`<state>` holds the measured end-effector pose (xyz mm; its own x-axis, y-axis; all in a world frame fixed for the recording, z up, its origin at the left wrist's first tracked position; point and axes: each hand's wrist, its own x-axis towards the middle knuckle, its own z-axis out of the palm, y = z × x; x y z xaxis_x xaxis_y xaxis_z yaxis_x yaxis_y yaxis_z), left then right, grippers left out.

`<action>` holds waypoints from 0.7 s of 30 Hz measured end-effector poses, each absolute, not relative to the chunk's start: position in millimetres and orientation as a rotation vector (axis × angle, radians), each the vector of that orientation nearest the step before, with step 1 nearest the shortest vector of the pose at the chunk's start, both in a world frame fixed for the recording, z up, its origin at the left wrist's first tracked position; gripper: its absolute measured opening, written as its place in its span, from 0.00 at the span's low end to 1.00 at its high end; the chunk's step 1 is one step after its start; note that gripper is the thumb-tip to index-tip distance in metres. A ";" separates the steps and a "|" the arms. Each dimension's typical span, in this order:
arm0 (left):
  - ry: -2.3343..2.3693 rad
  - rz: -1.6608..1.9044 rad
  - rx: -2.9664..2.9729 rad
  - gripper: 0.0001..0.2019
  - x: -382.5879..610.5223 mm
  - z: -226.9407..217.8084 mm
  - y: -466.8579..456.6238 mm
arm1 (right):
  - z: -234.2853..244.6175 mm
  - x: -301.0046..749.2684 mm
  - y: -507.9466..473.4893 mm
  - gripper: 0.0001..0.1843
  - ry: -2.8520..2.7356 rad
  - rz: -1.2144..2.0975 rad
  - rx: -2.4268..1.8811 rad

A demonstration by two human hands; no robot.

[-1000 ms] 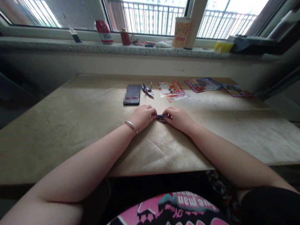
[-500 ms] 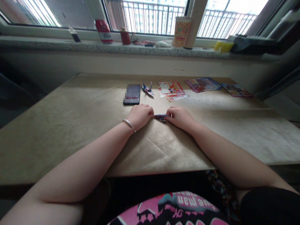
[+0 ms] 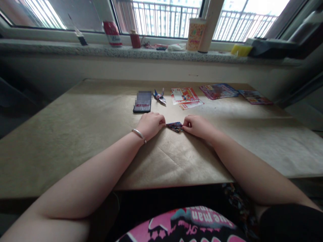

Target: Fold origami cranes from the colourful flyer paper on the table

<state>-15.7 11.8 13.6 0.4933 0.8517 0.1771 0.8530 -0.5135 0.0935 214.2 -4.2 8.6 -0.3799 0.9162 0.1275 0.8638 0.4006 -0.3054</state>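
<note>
A small folded piece of colourful printed paper (image 3: 175, 126) lies on the table between my two hands, tapering to a point on the left. My left hand (image 3: 152, 123) pinches its left tip between thumb and fingers. At the right end, the fingertips of my right hand (image 3: 193, 125) are closed on the paper's edge. Beyond my hands stands a folded paper crane (image 3: 159, 97) with a blue tip. To the crane's left lies a dark phone (image 3: 142, 102).
Red and white printed sheets (image 3: 185, 95) lie past my right hand. Farther right are a fanned stack of colourful cards (image 3: 222, 90) and another small pile (image 3: 256, 97). The windowsill (image 3: 151, 54) holds a can (image 3: 112, 33), a patterned cup (image 3: 195, 33) and a yellow item (image 3: 241, 50).
My right hand has slid a little to the right along the folded paper, uncovering more of it. My left hand stays at the left tip.
</note>
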 end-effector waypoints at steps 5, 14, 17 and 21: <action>-1.554 -0.311 -2.720 0.07 -16.9 10.9 11.4 | 10.1 213.6 -5.5 0.06 -2.428 0.138 -1.569; -1.072 -0.829 -3.090 0.06 -16.8 1.1 12.2 | 0.0 216.1 0.6 0.08 -2.259 0.346 -1.464; -0.971 -0.892 -3.176 0.07 -15.9 0.0 11.3 | -0.2 216.6 1.6 0.10 -2.159 0.526 -1.483; -0.996 -1.057 -3.155 0.07 -15.8 -1.2 10.4 | -2.6 218.4 4.0 0.15 -1.996 0.824 -1.443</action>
